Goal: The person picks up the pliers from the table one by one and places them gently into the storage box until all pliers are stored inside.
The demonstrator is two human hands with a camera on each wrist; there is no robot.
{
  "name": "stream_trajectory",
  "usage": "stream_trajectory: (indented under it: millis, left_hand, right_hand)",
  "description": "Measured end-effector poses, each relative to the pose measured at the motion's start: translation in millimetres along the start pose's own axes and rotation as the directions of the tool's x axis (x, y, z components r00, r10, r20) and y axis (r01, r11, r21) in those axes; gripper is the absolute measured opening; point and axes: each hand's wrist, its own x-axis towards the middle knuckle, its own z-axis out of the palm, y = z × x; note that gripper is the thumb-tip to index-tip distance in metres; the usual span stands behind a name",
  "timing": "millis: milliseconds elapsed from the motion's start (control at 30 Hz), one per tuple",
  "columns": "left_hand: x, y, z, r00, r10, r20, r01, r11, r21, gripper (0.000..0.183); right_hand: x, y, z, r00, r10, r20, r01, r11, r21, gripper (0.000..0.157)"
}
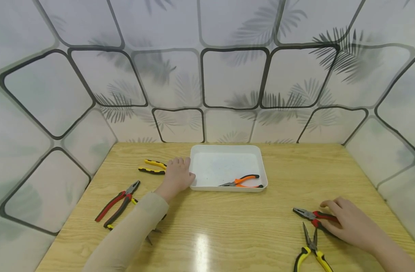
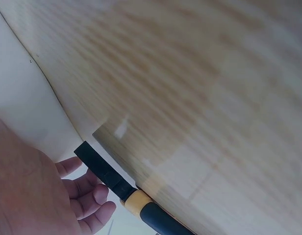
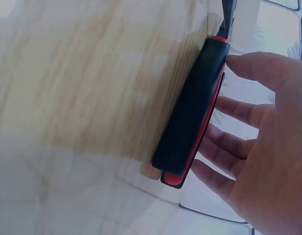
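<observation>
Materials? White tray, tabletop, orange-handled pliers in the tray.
White tray: likely plastic, possibly enamelled metal; smooth, pale, rounded corners.
Tabletop: wood or wood-look laminate; visible grain, bright reflection suggesting gloss.
Orange-handled pliers: grey metal head, probably steel; orange and black handles look like plastic or rubber.

A wood-grain table point(image 1: 248, 219) is bounded at the rear, left and right by a pale patterned backdrop point(image 1: 234, 79). The backdrop is printed with rounded four-sided outlines in black and grey, overlaid by grey palm fronds point(image 1: 345, 54). The table's rear edge is met by the backdrop. A bright light reflection point(image 1: 202, 251) is formed on the glossy tabletop near the front.
</observation>
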Motion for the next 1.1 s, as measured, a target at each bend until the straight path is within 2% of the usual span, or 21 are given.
stream_trajectory:
  millis: [200, 400, 533, 900, 1100]
  left_hand:
    - [-0.5, 0.4, 0.0, 1.0, -0.006, -0.006, 0.006, 1.0, -0.018, 0.048]
    - [-0.7, 0.6, -0.6, 1.0, -0.008, -0.008, 0.008, 1.0, -0.024, 0.048]
    - [-1.4, 0.8, -1.2, 1.0, -0.009, -0.011, 0.008, 1.0, -0.026, 0.048]
    - [-1.0, -0.8, 1.1, 1.0, -0.001, -0.02, 0.0, 1.0, -0.031, 0.049]
    - [-1.2, -0.5, 1.1, 1.0, -0.001, -0.018, 0.001, 1.0, -0.03, 0.049]
  right_hand:
    - [-2.2, 1.1, -4.0, 0.99, 0.058, 0.129, -0.06, 0.998, 0.017, 0.041]
    - [-3.1, 1.4, -4.7, 0.98, 0.077, 0.182, -0.084, 0.996, 0.032, 0.043]
    - [-4.1, 1.6, -3.9, 0.979, 0.078, 0.186, -0.086, 0.996, 0.036, 0.047]
    - [-8.4, 2.8, -0.3, 0.992, 0.024, 0.122, -0.027, 0.999, 0.029, 0.05]
    - [-10.4, 0.1, 0.3, 0.99, 0.043, 0.135, -0.048, 0.998, 0.031, 0.054]
